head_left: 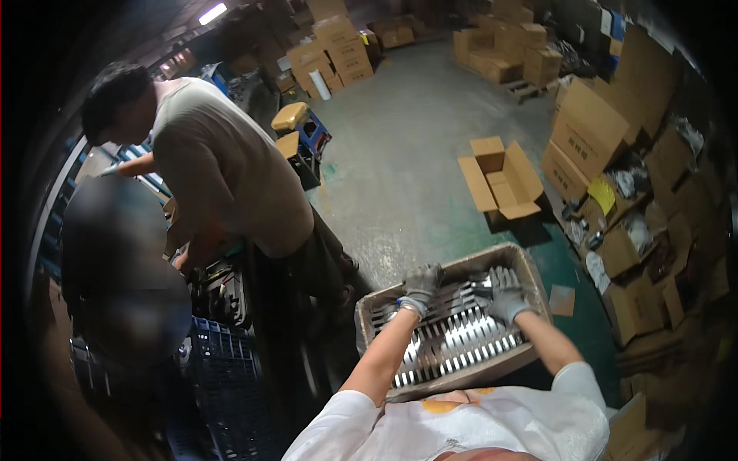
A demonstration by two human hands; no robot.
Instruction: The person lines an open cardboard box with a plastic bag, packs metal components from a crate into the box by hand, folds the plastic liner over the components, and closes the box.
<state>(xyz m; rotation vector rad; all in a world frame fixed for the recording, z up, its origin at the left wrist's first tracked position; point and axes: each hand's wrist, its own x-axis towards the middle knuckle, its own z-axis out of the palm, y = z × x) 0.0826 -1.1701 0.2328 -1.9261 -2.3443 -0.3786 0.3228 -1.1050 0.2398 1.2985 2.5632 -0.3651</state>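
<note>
A deep tan carton with a plastic liner over its rim stands right in front of me. Rows of shiny, slatted metal parts fill it; their exact kind does not show. My left hand, in a grey glove, is inside the far left part of the carton. Its fingers are bent down among the metal, and what they grip is hidden. Over the far right of the rows lies my right hand, also gloved, fingers stretched out and touching a bright metal piece.
A co-worker leans over a bench at left. Blue plastic crates stand below. An open cardboard box sits on the floor ahead. Stacked cartons and loose packaging line the right side; more cartons stand at the back.
</note>
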